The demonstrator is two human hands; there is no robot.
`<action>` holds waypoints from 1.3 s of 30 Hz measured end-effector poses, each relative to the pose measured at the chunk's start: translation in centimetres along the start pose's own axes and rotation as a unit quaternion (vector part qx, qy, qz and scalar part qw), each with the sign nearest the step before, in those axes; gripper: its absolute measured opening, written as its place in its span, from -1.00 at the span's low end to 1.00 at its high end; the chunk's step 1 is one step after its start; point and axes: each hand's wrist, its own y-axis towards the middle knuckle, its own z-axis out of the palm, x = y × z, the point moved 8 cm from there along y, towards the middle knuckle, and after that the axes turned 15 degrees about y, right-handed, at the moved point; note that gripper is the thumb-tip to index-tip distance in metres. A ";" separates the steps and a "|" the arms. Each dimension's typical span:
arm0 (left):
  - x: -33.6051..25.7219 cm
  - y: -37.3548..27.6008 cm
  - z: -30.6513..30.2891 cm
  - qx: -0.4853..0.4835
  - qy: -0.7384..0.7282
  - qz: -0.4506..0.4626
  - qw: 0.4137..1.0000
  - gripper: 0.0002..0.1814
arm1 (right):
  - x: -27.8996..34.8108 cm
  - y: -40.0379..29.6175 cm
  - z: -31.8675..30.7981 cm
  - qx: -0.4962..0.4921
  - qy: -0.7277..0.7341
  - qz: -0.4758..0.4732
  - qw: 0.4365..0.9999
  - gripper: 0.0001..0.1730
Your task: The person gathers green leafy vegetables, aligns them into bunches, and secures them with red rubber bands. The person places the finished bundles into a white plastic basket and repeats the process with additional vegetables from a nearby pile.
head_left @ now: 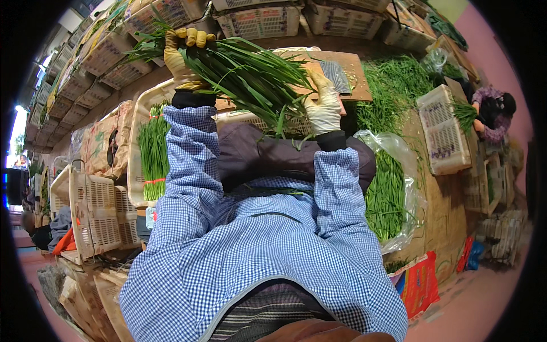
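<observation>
A large bunch of long green leaves, apparently garlic chives (pixel 243 68), stretches across in front of me above my lap. My left hand (pixel 183 60), in a yellowed glove, is closed around its left end. At the bunch's right end is my right hand (pixel 322 104) in a pale glove, thumb raised, touching the leaf tips; whether it grips any is unclear. Just beyond it lies a wooden board (pixel 359 81) with a grey ribbed sheet (pixel 335 77) on it. A few loose leaves hang over my dark trousers (pixel 260 149).
To my left a white plastic crate (pixel 134 171) holds chive bundles (pixel 154 154) with red bands. At right are a clear bag (pixel 410 205) of chives and a loose heap (pixel 393 81). Stacked crates (pixel 256 21) line the far side. Another person (pixel 498 111) handles greens behind a crate (pixel 444 132).
</observation>
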 end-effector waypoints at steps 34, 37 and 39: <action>-1.0 -2.2 8.0 0.183 0.007 0.010 0.983 -0.63 | -5.3 -3.7 6.4 0.048 0.670 0.345 0.655 -0.60; -0.7 -2.4 7.8 0.166 0.002 0.023 0.986 -0.63 | -5.6 -4.0 5.3 0.039 0.530 0.354 0.770 -0.71; -0.4 -2.3 7.8 0.177 -0.007 0.025 0.984 -0.63 | -7.9 -4.6 4.0 0.038 0.423 0.365 0.828 -0.71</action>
